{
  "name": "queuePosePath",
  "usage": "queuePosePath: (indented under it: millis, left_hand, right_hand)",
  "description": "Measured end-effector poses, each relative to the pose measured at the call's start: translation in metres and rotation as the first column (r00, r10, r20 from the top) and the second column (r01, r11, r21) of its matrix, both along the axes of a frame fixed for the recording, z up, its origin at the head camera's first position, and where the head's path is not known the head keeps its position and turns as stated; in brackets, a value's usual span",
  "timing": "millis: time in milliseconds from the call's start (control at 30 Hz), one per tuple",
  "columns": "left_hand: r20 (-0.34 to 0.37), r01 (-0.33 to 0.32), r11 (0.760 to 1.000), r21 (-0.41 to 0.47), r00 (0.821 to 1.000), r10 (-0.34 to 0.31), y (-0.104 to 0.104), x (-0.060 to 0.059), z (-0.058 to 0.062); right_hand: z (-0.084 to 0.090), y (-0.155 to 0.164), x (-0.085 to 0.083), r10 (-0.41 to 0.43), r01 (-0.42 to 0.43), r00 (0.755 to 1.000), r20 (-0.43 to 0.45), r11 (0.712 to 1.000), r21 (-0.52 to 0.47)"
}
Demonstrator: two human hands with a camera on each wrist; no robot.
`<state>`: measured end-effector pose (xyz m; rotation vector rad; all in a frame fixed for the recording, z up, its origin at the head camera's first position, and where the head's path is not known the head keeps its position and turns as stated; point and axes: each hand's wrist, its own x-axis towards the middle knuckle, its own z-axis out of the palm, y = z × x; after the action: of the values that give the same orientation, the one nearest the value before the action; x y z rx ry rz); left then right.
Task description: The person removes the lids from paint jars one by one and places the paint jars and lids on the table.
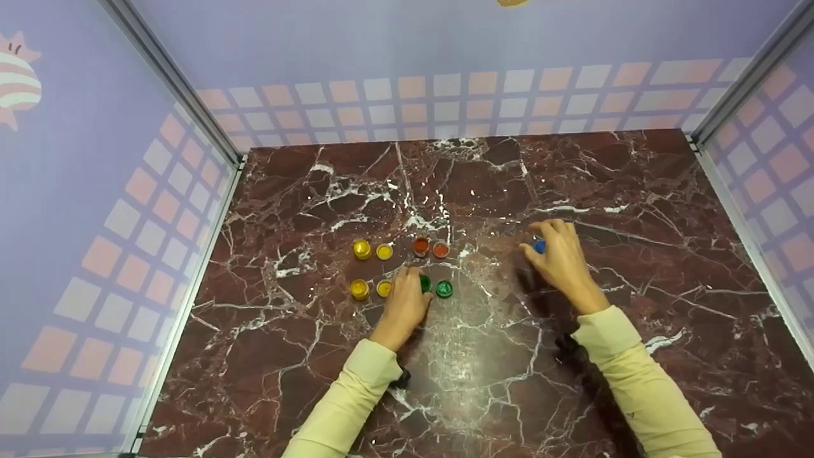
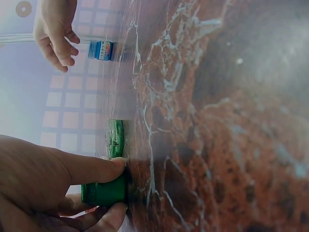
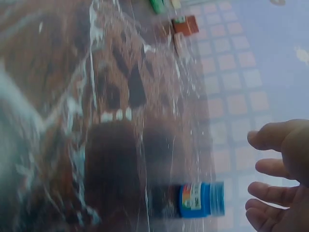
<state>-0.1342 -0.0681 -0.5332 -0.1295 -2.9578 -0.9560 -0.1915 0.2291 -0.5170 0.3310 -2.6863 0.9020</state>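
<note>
My left hand (image 1: 407,298) grips a green paint jar (image 2: 108,192) standing on the table, thumb on one side and fingers on the other. Right beside that jar lies a green lid (image 1: 444,289). Over to the right stands a small blue paint jar (image 3: 195,199) with a printed label and a ribbed, see-through top. My right hand (image 1: 559,254) hovers just above and beside it, fingers spread and loosely bent, and the right wrist view shows a gap between fingertips and jar.
Left of the green jar stand two yellow jars (image 1: 361,249), each beside a yellow lid (image 1: 384,252). A red-orange jar (image 1: 421,247) and its lid (image 1: 441,250) stand behind my left hand. The marbled table (image 1: 286,375) is bounded by patterned panels (image 1: 445,95) at the back and sides.
</note>
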Motion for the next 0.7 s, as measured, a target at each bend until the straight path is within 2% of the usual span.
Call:
queuePosePath:
  millis: [167,433,700]
  left_hand:
    - [0.012,-0.011,1.000,0.016,1.000,0.011,-0.001,0.001,0.000]
    - [0.026,-0.009,1.000,0.028,1.000,0.008,-0.001,0.002,0.001]
    - [0.030,-0.019,0.999,0.042,0.999,0.017,-0.001,0.002,0.000]
  right_hand:
    - [-0.006,0.008,-0.007,0.002,-0.006,0.998,0.066,0.999,0.053]
    - [-0.015,0.015,-0.011,0.004,-0.022,0.980,0.201,0.996,0.087]
    - [-0.025,0.015,-0.011,-0.008,-0.008,0.975,0.224,0.998,0.068]
